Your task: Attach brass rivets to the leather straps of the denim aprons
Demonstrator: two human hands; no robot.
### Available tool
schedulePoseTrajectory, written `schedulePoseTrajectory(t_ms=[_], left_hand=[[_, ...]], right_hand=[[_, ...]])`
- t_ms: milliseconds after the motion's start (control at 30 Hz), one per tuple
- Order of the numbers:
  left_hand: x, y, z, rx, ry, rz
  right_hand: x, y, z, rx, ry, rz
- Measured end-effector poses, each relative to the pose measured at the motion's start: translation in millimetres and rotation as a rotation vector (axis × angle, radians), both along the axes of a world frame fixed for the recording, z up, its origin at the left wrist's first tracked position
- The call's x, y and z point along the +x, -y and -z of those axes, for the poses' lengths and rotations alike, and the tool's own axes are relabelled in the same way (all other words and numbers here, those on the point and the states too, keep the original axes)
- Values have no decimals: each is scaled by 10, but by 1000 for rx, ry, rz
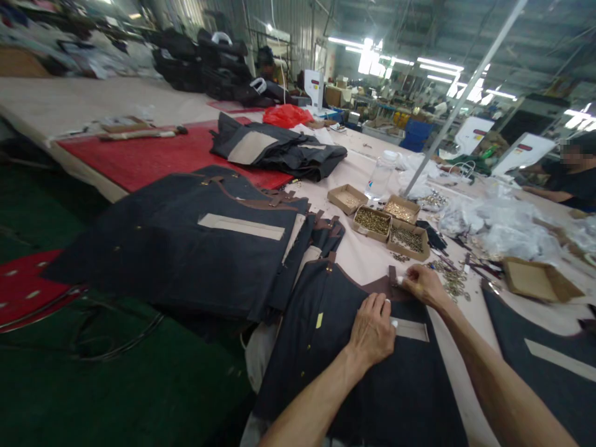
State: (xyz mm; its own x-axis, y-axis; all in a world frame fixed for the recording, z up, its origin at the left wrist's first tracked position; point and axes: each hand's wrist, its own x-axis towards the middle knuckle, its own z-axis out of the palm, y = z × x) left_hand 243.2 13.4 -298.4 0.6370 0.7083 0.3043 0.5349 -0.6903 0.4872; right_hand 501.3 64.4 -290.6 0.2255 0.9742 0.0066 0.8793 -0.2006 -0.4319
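A dark fabric piece (pixel 344 360) with brown trim lies in front of me on the table. My left hand (pixel 374 329) rests on it beside the beige strip (pixel 412 330), fingers curled together; what they hold, if anything, is hidden. My right hand (pixel 423 284) is closed in a pinch at the fabric's top edge, beside a small brown tab (pixel 392 275). White coverings show on some fingertips. What the right fingers pinch is too small to make out. A yellow sticker (pixel 319 320) lies on the fabric to the left of my left hand.
Stacked dark pieces (pixel 186 248) lie to the left. Beyond my hands are small boxes of metal parts (pixel 372 222), a clear bottle (pixel 382 175) and a slanted pole (pixel 460 102). An open box (pixel 535 279) stands right. A person (pixel 575 171) is at the far right.
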Motion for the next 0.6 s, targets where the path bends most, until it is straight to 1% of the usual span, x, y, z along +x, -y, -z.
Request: schedulePoseTrajectory(t_ms=[33, 67, 133, 200, 267, 367, 433, 467, 533, 567, 600], left_hand=[[-22, -1, -18, 5, -3, 0], [-42, 2, -47, 10, -9, -1], [-61, 36, -139, 18, -19, -8], [-28, 130, -279, 4, -7, -33], [52, 286, -465, -60, 20, -72], [174, 565, -808, -160, 35, -117], [184, 706, -1066, -171, 34, -140], [151, 749, -1206, -165, 39, -148], [1, 789, -1520, -158, 74, -150], [-114, 793, -1702, -161, 109, -152], [-249, 792, -1900, -173, 156, -153]], right_hand=[[29, 184, 37, 45, 13, 83], [45, 374, 67, 54, -3, 147], [13, 735, 80, 3, -157, 187], [-118, 1018, -10, -7, -437, 180], [-321, 1193, -219, 72, -726, 168], [-662, 1298, -680, 177, -1026, 116], [-849, 1324, -980, 228, -1139, 62], [-911, 1332, -1101, 243, -1186, 23], [-948, 1331, -1251, 291, -1257, -41], [-922, 1318, -1274, 342, -1265, -35], [-873, 1298, -1264, 412, -1239, 9]])
